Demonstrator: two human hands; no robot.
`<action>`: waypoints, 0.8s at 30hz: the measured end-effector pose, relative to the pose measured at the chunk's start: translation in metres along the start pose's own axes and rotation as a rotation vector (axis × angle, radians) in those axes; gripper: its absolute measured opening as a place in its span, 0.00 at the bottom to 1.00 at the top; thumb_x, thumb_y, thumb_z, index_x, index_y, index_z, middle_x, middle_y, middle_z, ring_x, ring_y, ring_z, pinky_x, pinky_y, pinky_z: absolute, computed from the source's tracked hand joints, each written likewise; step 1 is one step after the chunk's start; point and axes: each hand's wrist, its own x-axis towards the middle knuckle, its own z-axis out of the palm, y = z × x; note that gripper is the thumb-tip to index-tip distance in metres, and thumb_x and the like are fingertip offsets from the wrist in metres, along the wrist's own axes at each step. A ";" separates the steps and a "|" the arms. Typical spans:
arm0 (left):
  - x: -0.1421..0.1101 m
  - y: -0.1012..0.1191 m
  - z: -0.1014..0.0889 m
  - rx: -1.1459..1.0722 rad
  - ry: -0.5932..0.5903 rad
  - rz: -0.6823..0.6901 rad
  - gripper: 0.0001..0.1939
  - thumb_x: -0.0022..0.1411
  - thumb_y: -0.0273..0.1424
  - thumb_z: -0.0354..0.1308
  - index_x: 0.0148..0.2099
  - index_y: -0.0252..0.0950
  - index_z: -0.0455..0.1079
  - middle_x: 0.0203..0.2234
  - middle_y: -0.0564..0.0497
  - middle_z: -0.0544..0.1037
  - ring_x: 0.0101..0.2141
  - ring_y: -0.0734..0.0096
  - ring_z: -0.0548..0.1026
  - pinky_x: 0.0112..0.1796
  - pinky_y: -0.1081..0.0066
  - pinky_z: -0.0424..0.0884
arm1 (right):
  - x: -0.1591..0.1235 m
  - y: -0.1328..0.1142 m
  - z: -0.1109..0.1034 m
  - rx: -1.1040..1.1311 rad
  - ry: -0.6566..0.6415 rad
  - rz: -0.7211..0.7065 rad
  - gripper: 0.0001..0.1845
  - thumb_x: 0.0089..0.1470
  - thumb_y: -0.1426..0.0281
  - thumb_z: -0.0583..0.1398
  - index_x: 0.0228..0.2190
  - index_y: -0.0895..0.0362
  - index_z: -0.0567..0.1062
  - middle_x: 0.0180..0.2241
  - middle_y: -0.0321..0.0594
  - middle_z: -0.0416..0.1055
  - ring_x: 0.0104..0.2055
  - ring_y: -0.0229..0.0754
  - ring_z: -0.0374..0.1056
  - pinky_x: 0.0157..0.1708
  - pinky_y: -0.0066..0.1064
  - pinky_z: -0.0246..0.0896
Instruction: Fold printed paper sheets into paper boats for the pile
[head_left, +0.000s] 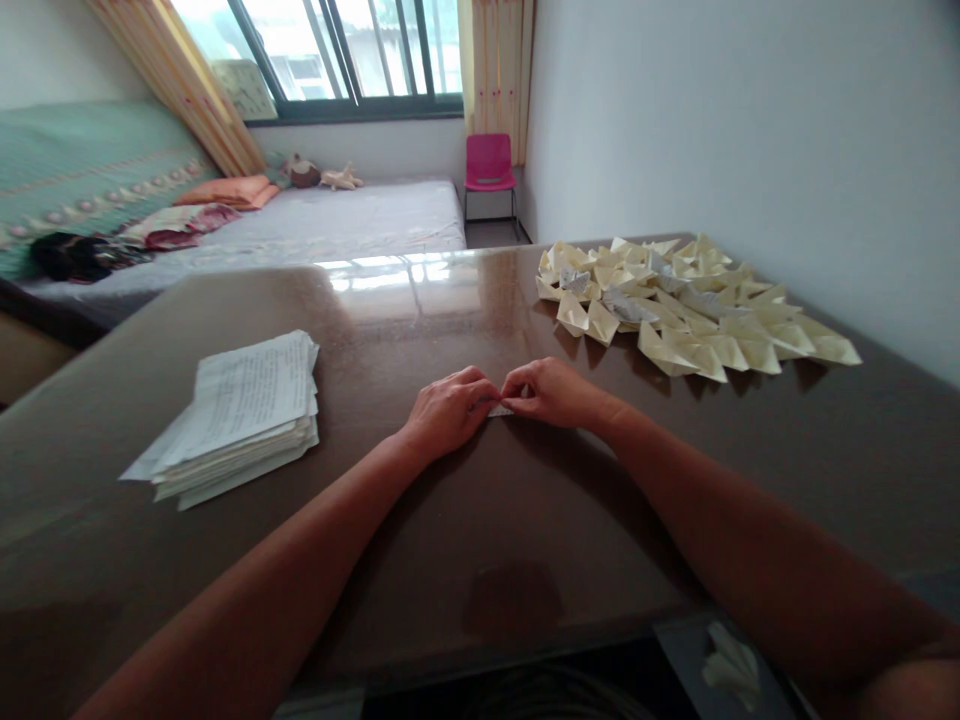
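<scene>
Glossy brown worktop (420, 540) in a bedroom, bed (375, 215) and pink chair (490, 165) beyond.
Left hand (450, 408) and right hand (553, 393) pinch a small folded paper (501, 410) mid-worktop; printed sheets (244, 400) lie left, folded paper boats (690, 310) right by the wall (712, 120), bare surface between them and the near edge.

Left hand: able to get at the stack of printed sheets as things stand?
Likely yes: only bare tabletop shows between the left hand and the stack of printed sheets, though that hand is busy at the small paper.
</scene>
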 end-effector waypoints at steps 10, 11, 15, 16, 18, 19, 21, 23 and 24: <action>-0.003 0.002 -0.001 -0.069 0.043 0.012 0.11 0.67 0.36 0.48 0.44 0.44 0.71 0.40 0.54 0.74 0.36 0.73 0.73 0.35 0.74 0.66 | 0.002 0.012 -0.001 0.378 -0.224 0.184 0.13 0.54 0.66 0.56 0.28 0.61 0.76 0.23 0.36 0.73 0.14 0.28 0.58 0.14 0.21 0.48; -0.004 0.002 0.000 -0.071 0.047 0.005 0.11 0.66 0.36 0.48 0.45 0.44 0.71 0.40 0.54 0.74 0.35 0.72 0.74 0.35 0.74 0.66 | 0.001 0.010 -0.001 0.405 -0.249 0.193 0.13 0.54 0.66 0.56 0.28 0.61 0.76 0.23 0.37 0.74 0.14 0.28 0.58 0.13 0.21 0.48; -0.003 0.001 0.001 -0.054 0.048 0.018 0.13 0.66 0.36 0.49 0.50 0.47 0.70 0.41 0.55 0.74 0.36 0.72 0.74 0.35 0.73 0.66 | -0.001 0.008 -0.003 0.497 -0.270 0.213 0.13 0.54 0.63 0.57 0.30 0.61 0.75 0.27 0.39 0.75 0.15 0.28 0.57 0.13 0.20 0.47; -0.003 0.000 0.002 -0.049 0.045 0.028 0.13 0.66 0.36 0.48 0.49 0.48 0.71 0.41 0.55 0.74 0.37 0.72 0.74 0.36 0.73 0.66 | -0.001 0.009 -0.003 0.508 -0.274 0.206 0.14 0.54 0.62 0.58 0.31 0.61 0.76 0.28 0.39 0.75 0.16 0.27 0.57 0.13 0.20 0.46; -0.004 0.000 0.002 -0.039 0.039 0.039 0.13 0.67 0.37 0.48 0.46 0.47 0.72 0.41 0.54 0.74 0.37 0.72 0.74 0.36 0.73 0.66 | 0.000 0.011 -0.003 0.507 -0.281 0.189 0.16 0.54 0.61 0.58 0.33 0.61 0.77 0.28 0.39 0.75 0.16 0.27 0.56 0.13 0.20 0.45; -0.004 0.000 0.002 -0.036 0.039 0.040 0.13 0.67 0.37 0.47 0.45 0.46 0.73 0.41 0.54 0.74 0.37 0.72 0.74 0.36 0.73 0.66 | 0.000 0.012 -0.002 0.499 -0.282 0.187 0.16 0.53 0.60 0.58 0.33 0.61 0.77 0.28 0.39 0.75 0.16 0.27 0.55 0.13 0.20 0.45; -0.004 0.001 0.002 -0.031 0.038 0.032 0.13 0.67 0.37 0.47 0.44 0.45 0.73 0.41 0.54 0.74 0.37 0.72 0.73 0.36 0.73 0.67 | 0.001 0.014 0.000 0.475 -0.273 0.200 0.17 0.53 0.60 0.58 0.34 0.61 0.78 0.27 0.38 0.75 0.16 0.27 0.55 0.13 0.20 0.45; -0.004 0.002 0.001 -0.027 0.032 0.023 0.13 0.66 0.36 0.47 0.43 0.45 0.73 0.41 0.54 0.73 0.36 0.73 0.73 0.36 0.73 0.67 | 0.001 0.014 0.001 0.450 -0.264 0.213 0.17 0.52 0.60 0.59 0.33 0.61 0.79 0.27 0.38 0.75 0.16 0.27 0.55 0.13 0.20 0.45; -0.004 0.003 0.000 -0.025 0.028 0.017 0.12 0.66 0.36 0.47 0.43 0.45 0.73 0.41 0.55 0.73 0.36 0.72 0.73 0.36 0.73 0.67 | 0.001 0.013 0.001 0.438 -0.259 0.216 0.17 0.52 0.60 0.59 0.33 0.60 0.79 0.27 0.38 0.75 0.16 0.27 0.55 0.13 0.21 0.45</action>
